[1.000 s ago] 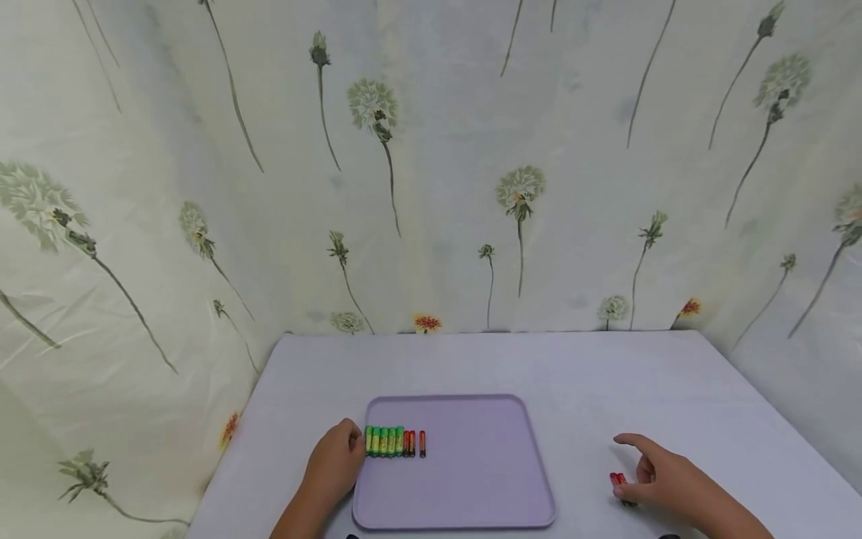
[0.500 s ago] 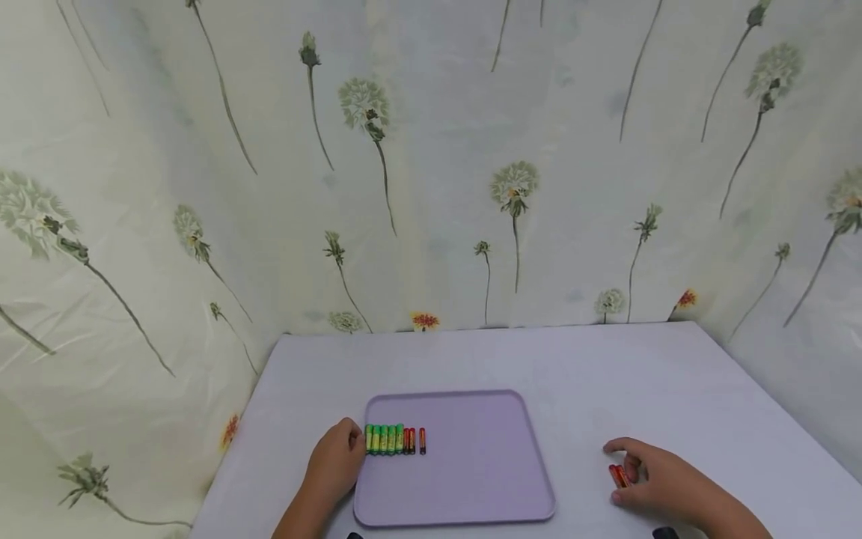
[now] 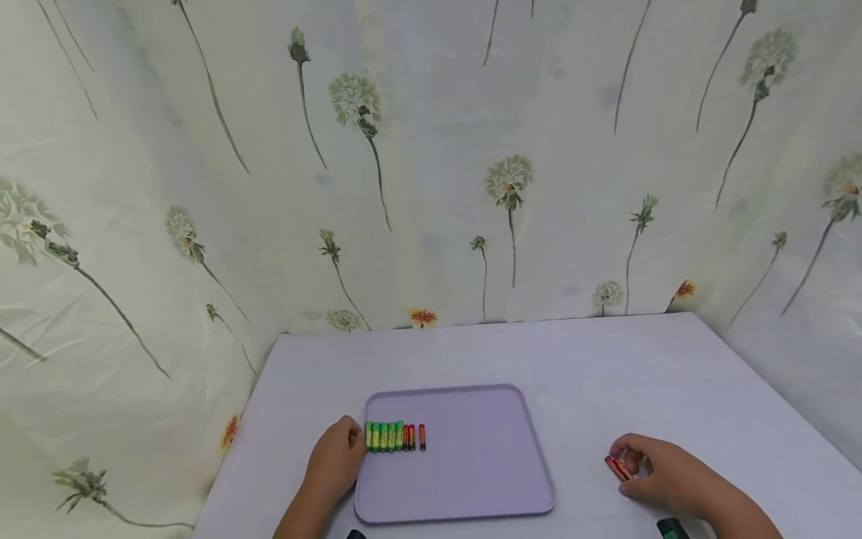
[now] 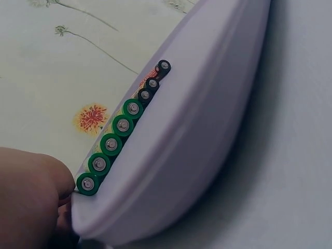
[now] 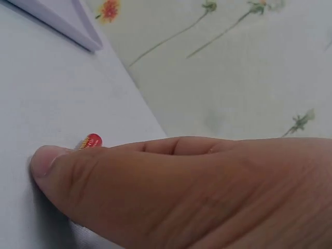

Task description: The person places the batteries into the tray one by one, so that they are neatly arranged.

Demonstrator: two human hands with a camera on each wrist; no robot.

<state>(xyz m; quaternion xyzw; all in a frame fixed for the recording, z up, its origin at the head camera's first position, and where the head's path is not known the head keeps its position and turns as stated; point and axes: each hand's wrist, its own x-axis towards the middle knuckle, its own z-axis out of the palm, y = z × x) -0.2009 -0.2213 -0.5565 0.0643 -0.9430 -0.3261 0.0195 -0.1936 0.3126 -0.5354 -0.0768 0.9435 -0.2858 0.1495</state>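
Note:
On the lilac tray [image 3: 478,479], several green-and-yellow batteries [image 3: 384,436] lie side by side at the left edge, followed by two slimmer red batteries [image 3: 408,437] and, after a small gap, another red battery [image 3: 422,437]. My left hand [image 3: 334,458] grips the tray's left rim with curled fingers, right beside the first green battery. Out on the table to the right of the tray, my right hand [image 3: 663,471] pinches a pair of red batteries [image 3: 617,468] between thumb and fingers. The right wrist view shows just one red tip [image 5: 93,140] behind the thumb.
A white cloth covers the table [image 3: 323,367]. Dandelion-print fabric [image 3: 431,187] hangs behind and along both sides. A dark object with a green patch [image 3: 671,528] shows under the right wrist at the bottom edge, and a small dark object [image 3: 355,534] shows near the left forearm.
My right index finger, stretched out before, has curled in to the far end of the red battery pair, which has turned and shifted slightly. The left hand has stayed at the tray rim.

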